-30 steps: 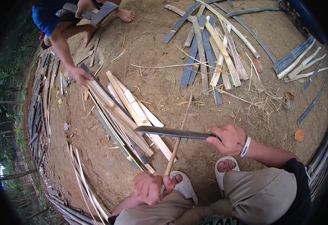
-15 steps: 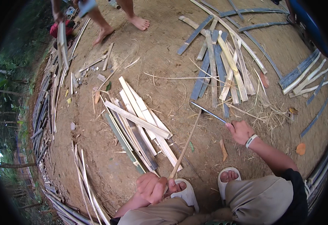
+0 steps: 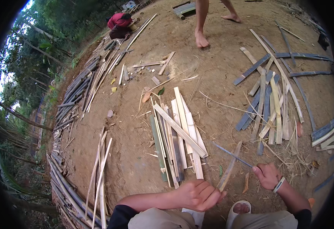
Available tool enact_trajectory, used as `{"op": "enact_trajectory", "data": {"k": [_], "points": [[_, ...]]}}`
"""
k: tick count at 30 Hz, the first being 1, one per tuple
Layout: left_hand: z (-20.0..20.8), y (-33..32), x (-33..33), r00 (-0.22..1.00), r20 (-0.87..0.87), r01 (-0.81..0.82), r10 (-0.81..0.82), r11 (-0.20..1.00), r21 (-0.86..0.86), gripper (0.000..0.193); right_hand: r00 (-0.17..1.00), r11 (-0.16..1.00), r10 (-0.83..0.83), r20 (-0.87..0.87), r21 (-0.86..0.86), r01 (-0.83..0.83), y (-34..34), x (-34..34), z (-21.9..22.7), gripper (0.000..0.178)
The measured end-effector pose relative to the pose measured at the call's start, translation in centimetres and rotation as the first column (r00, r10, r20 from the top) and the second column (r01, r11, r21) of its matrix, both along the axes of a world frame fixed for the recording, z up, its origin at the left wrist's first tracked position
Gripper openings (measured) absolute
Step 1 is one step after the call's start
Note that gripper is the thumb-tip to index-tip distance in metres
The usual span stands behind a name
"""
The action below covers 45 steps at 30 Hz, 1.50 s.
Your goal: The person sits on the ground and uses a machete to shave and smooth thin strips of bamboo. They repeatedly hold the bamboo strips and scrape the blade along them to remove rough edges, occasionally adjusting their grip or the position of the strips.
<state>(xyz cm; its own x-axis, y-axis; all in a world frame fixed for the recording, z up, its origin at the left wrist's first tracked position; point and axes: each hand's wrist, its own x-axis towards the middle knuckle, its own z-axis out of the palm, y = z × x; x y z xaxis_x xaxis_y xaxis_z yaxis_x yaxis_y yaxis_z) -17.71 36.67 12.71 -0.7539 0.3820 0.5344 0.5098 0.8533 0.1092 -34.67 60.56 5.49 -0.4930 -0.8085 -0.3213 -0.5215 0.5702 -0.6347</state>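
My left hand [image 3: 202,194] is closed in a fist around the lower end of a flat bamboo strip [image 3: 232,163], which points up and away from me. In my right hand [image 3: 267,176] is a long, thin knife [image 3: 228,152], its handle hidden by the fingers. The blade crosses the strip near its upper part; whether they touch I cannot tell. Just beyond my left hand lies a pile of split bamboo strips [image 3: 180,126], pale, with a few green or dark pieces. A second heap of strips [image 3: 267,103], grey and pale, lies to the right with thin shavings [image 3: 289,154] around it.
Bamboo poles [image 3: 73,101] are stacked along the left edge, with more poles [image 3: 66,187] nearer me. Loose long strips [image 3: 100,171] lie at left. A barefoot person [image 3: 202,23] stands on the far side; another person in red [image 3: 120,24] crouches at far left.
The view has swung left. My left hand has turned the strip so its wider face shows. The knife now lies across the strip. The standing person has stepped along.
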Motion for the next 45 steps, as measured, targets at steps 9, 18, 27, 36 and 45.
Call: {"op": "enact_trajectory", "data": {"k": [9,18,27,36,45], "points": [[-0.5,0.2,-0.1,0.997,-0.023,-0.068,0.069,0.997,0.031,0.034,0.998,0.998,0.067,0.005,0.005,-0.067,-0.5,-0.9,1.3,0.049],[-0.2,-0.2,-0.3,0.997,-0.024,-0.077,0.079,0.995,0.06,0.03,0.994,0.997,0.068,0.09,-0.042,-0.065,-0.4,0.0,2.6,0.05],[-0.6,-0.3,-0.4,0.997,-0.064,-0.046,0.052,0.995,0.083,0.021,0.978,0.997,0.078,0.193,-0.008,-0.078,-0.8,0.7,2.3,0.041],[-1.9,0.0,0.2,0.995,-0.094,-0.04,0.042,0.999,0.023,0.023,0.974,0.991,0.107,0.202,-0.102,-0.087,-1.4,0.3,2.2,0.042],[-1.3,0.5,0.1,0.999,-0.02,-0.03,0.031,0.999,0.011,0.022,0.993,0.995,0.097,0.065,-0.006,-0.097,-1.0,-0.1,-0.1,0.047]]}}
